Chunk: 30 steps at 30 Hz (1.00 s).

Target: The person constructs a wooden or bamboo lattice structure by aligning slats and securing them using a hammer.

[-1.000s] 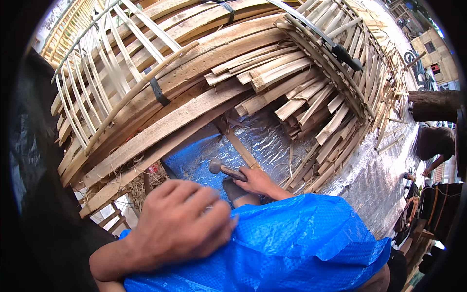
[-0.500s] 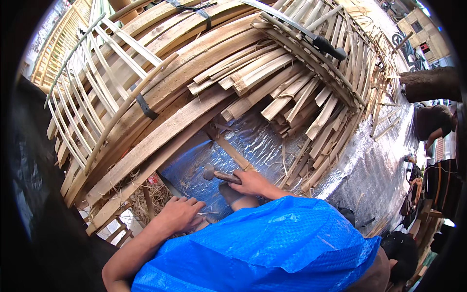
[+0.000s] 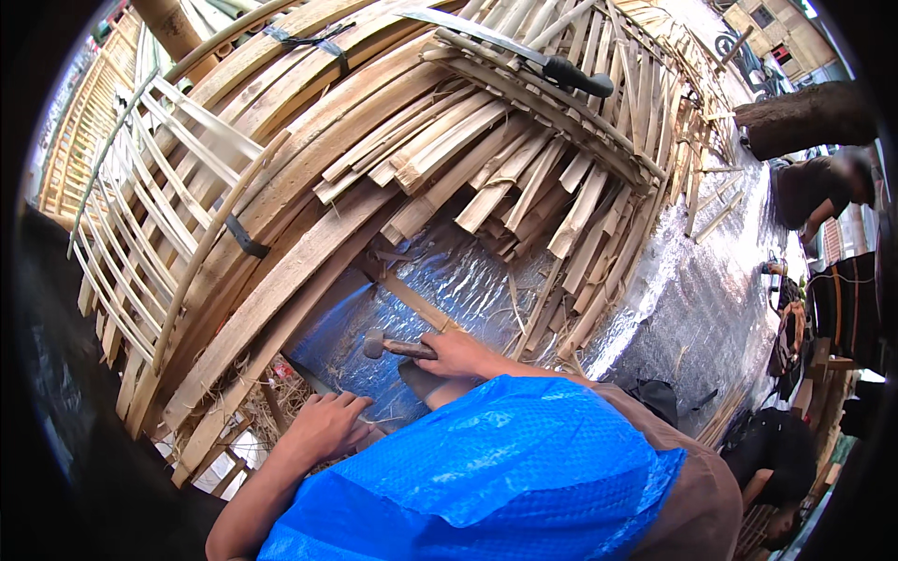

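Note:
My right hand (image 3: 454, 355) is closed around the handle of a small hammer (image 3: 400, 349). The hammer's metal head points left, over the shiny silver sheet. My left hand (image 3: 327, 425) is lower and to the left, its fingers bent downward beside a tangle of dry fibres (image 3: 281, 402). Whatever those fingers grip is hidden under them. A narrow wooden strip (image 3: 416, 304) runs up and away from my right hand. A crinkled blue plastic sheet (image 3: 477, 458) covers my lap and comes up close to both hands.
Long wooden planks (image 3: 281, 271) and a stack of split bamboo slats (image 3: 496, 159) stand ahead. A large knife (image 3: 524, 51) with a black handle lies on top. At left is a lattice of pale strips (image 3: 154, 206). Other people (image 3: 814, 196) are at the right, near a thick post (image 3: 809, 117).
The view has shifted, so the stack sits further left and more of the right side shows. My right hand still holds the hammer, and both hands keep nearly the same pose.

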Each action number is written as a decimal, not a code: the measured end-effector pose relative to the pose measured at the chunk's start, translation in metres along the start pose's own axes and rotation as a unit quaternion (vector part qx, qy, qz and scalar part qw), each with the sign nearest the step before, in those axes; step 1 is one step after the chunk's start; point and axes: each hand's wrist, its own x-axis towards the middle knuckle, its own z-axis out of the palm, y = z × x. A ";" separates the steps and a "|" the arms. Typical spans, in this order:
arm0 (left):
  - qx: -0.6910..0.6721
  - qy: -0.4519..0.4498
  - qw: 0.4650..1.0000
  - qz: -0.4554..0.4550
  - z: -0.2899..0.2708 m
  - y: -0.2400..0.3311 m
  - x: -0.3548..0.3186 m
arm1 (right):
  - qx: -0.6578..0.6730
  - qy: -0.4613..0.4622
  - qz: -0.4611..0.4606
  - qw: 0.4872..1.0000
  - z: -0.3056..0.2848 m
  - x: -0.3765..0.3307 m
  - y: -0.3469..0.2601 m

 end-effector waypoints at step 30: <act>-0.027 0.037 0.999 -0.027 0.018 -0.014 -0.016 | -0.291 0.201 0.578 0.735 -0.208 -0.189 0.231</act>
